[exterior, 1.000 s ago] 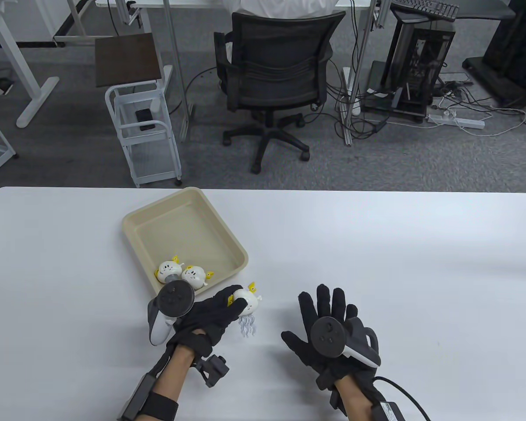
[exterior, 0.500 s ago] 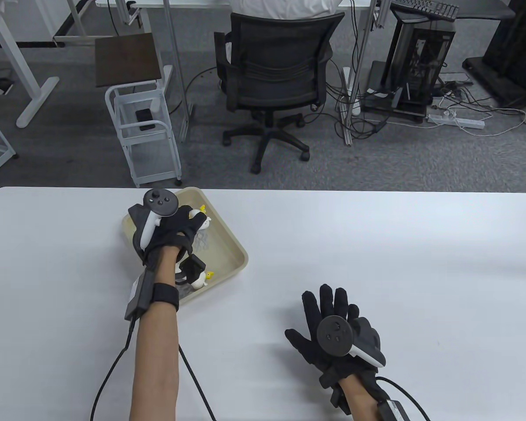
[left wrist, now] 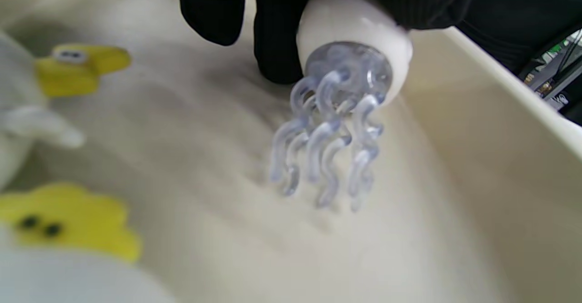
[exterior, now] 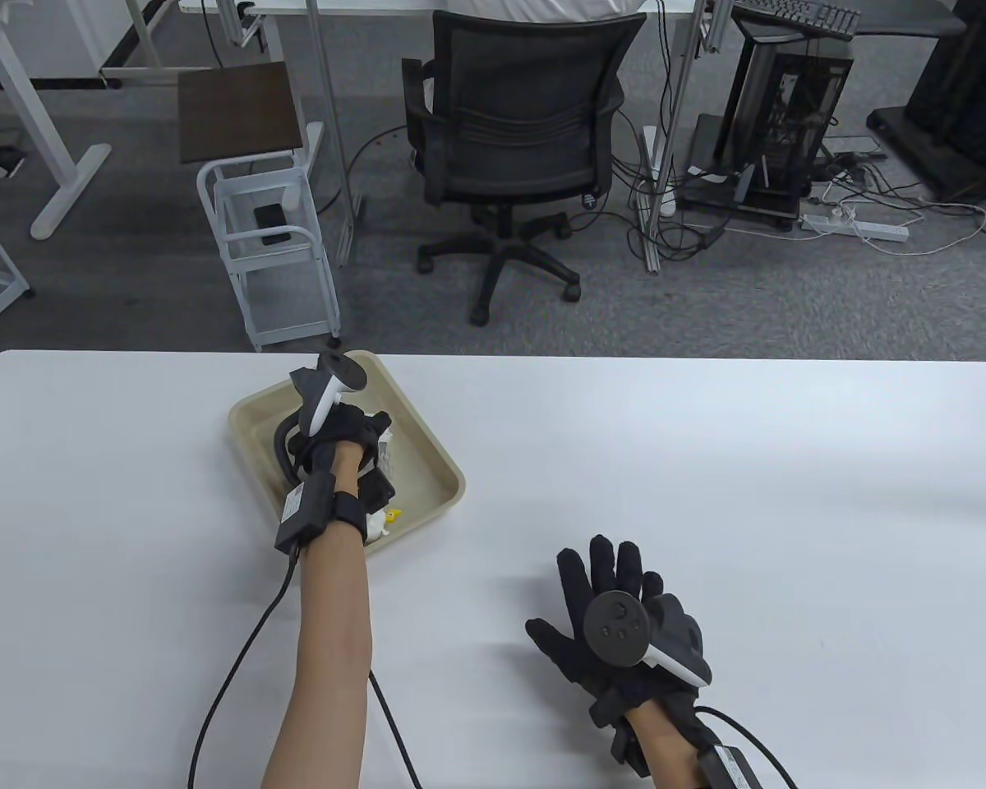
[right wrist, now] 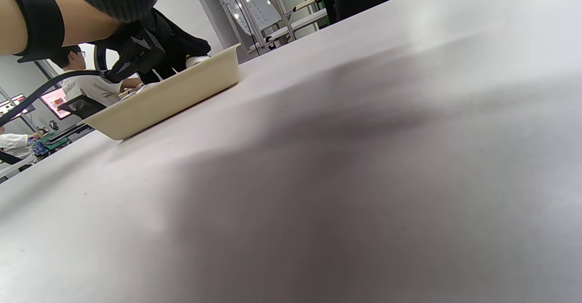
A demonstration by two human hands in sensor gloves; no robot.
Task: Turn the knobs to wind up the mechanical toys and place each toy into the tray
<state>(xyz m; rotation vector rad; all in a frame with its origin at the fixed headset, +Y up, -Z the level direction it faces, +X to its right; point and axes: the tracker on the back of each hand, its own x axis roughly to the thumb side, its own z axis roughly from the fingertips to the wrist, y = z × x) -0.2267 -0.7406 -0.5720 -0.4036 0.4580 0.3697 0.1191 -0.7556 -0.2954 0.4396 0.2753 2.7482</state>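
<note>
The left hand (exterior: 341, 436) reaches into the cream plastic tray (exterior: 438, 460), a shallow square dish with rounded corners and a smooth raised rim. Its gloved fingers (left wrist: 273, 25) curl round a glossy white jellyfish toy (left wrist: 352, 30), rounded in body, with a cluster of wavy translucent bluish tentacles (left wrist: 325, 153) hanging just over the tray floor. Two more toys (left wrist: 32, 93) of the same white kind lie blurred at the left of the left wrist view, each with yellow parts; in the table view only one (exterior: 380, 523) peeks out beside the wrist. The right hand (exterior: 616, 612) rests flat on the matte white worktop (exterior: 707, 460), fingers spread and straight, holding nothing, well apart from the tray.
</note>
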